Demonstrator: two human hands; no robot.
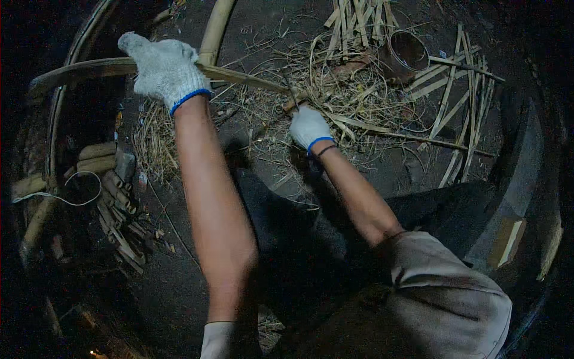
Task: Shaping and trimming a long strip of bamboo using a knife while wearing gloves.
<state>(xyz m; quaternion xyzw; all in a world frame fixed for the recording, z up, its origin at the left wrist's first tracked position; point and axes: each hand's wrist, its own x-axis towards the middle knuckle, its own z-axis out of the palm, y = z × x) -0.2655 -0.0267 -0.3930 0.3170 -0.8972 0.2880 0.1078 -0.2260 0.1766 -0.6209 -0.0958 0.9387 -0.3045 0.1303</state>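
Observation:
My left hand [162,70], in a white knit glove with a blue cuff, is closed round a long bamboo strip [245,78]. The strip curves out to the far left on one side and slants toward my right hand on the other. In a matching glove, my right hand [310,127] is closed round the handle of a knife [293,97]. The knife's thin dark blade points away from me and crosses the strip near its right end. Whether the edge is cutting into the strip is too small to tell. My right fingers are partly hidden by the glove's back.
Curly bamboo shavings [359,102] cover the ground ahead. A round tin [409,52] and flat bamboo strips [463,102] lie to the right. A thick bamboo pole [215,30] stands beyond my left hand; short bamboo pieces [119,197] are piled at left, near a white cord [84,173].

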